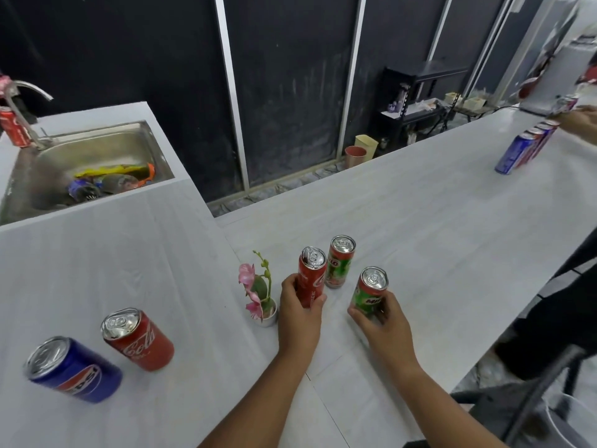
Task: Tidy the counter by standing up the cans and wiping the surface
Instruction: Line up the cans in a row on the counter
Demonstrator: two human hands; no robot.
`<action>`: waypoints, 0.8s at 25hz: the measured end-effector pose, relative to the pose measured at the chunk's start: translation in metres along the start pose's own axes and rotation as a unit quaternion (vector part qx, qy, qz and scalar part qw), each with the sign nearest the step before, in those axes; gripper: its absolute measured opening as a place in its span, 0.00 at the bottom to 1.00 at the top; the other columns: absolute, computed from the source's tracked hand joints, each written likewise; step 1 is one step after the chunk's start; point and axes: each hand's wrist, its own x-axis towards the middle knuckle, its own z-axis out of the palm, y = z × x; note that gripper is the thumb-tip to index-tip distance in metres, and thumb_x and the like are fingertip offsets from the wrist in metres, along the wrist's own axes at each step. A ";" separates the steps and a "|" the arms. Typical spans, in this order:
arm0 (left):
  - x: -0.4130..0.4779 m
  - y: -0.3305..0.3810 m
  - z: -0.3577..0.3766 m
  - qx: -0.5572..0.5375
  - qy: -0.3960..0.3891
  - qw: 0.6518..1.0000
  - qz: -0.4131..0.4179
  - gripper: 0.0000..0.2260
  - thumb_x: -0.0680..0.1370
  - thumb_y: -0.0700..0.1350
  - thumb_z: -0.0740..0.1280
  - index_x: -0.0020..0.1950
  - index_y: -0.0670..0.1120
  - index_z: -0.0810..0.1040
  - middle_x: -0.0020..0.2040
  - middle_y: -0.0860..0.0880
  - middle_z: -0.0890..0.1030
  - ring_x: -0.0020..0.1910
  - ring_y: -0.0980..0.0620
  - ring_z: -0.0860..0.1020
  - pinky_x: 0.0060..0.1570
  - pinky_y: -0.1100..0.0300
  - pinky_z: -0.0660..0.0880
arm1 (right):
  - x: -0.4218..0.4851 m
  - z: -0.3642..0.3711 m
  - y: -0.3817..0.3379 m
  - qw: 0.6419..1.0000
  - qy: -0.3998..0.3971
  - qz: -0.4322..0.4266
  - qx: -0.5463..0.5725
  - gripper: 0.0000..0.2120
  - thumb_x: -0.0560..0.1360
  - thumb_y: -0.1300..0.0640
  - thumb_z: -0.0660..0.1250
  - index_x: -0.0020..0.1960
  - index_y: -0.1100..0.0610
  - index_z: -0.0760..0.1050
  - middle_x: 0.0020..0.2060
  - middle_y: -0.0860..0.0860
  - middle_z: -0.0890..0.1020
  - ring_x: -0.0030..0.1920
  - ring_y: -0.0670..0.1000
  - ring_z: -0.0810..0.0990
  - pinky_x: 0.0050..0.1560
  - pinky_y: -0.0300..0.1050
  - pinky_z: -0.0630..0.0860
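Left hand (pixel 298 313) grips slim red cola can (pixel 310 279) low on its body, thumb on one side and fingers curled round the other. The can is upright on the white tabletop (pixel 420 221), just below frame centre.

Right hand (pixel 386 324) grips green can (pixel 368 292) near its base, fingers wrapped round it. This can is upright too, at 4 o'clock from the red one, near but apart.

A second green-and-red can (pixel 340 261) stands free at 1 o'clock from the red can, just beside it; can't tell if they touch.

Small flower pot (pixel 263 313) with pink blooms sits at 9 o'clock from the left hand, very close to the knuckles.

Short red cola can (pixel 139 339) and blue can (pixel 72 368) sit at 8 o'clock of the frame, well apart from the hands. Their tops face the camera and they look upright, leaning only from the wide lens.

Steel sink (pixel 97 147) at 10 o'clock has clutter inside. Another red can (pixel 13 126) stands by the tap at far left.

At 2 o'clock, a row of cans (pixel 526 145) stands on the far end of the tabletop. Another person's hand (pixel 581 119) is at the row's far end, blurred, so its grip can't be told.
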 end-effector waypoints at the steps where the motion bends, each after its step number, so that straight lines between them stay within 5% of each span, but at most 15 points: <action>1: -0.001 -0.001 -0.001 -0.008 -0.010 1.000 0.003 0.27 0.77 0.45 0.80 0.72 0.55 0.72 0.68 0.56 0.81 0.65 0.58 0.81 0.63 0.62 0.79 | -0.001 0.001 0.000 1.000 0.002 -0.005 -0.001 0.25 0.72 0.48 0.83 0.63 0.37 0.76 0.58 0.33 0.85 0.58 0.36 0.84 0.59 0.41 0.80; 4: -0.012 -0.001 -0.009 -0.032 -0.043 0.999 -0.003 0.28 0.77 0.44 0.80 0.73 0.57 0.73 0.68 0.58 0.80 0.67 0.60 0.80 0.68 0.57 0.79 | -0.007 0.000 -0.003 1.000 0.008 -0.007 0.011 0.24 0.72 0.49 0.84 0.63 0.38 0.78 0.57 0.34 0.85 0.58 0.37 0.85 0.59 0.41 0.81; 11: -0.076 -0.006 -0.060 -0.073 -0.070 0.993 -0.055 0.33 0.76 0.55 0.80 0.62 0.86 0.65 0.65 0.78 0.73 0.65 0.75 0.73 0.62 0.73 0.72 | -0.054 0.013 -0.009 1.000 -0.008 0.002 0.028 0.24 0.70 0.46 0.84 0.63 0.39 0.79 0.57 0.36 0.86 0.57 0.37 0.85 0.60 0.44 0.81; 17: -0.132 -0.037 -0.140 -0.052 -0.045 0.995 -0.065 0.33 0.76 0.50 0.81 0.60 0.85 0.67 0.62 0.83 0.72 0.64 0.77 0.73 0.63 0.74 0.72 | -0.102 0.048 -0.023 0.997 -0.071 -0.004 0.026 0.25 0.69 0.48 0.85 0.62 0.41 0.80 0.55 0.37 0.88 0.55 0.37 0.86 0.59 0.46 0.82; 20: -0.156 -0.051 -0.190 -0.055 -0.015 0.995 -0.087 0.30 0.77 0.47 0.80 0.61 0.79 0.69 0.58 0.85 0.72 0.60 0.81 0.73 0.53 0.81 0.71 | -0.126 0.073 -0.033 0.995 -0.098 -0.016 0.015 0.25 0.68 0.47 0.86 0.61 0.39 0.80 0.54 0.34 0.87 0.53 0.35 0.85 0.57 0.43 0.81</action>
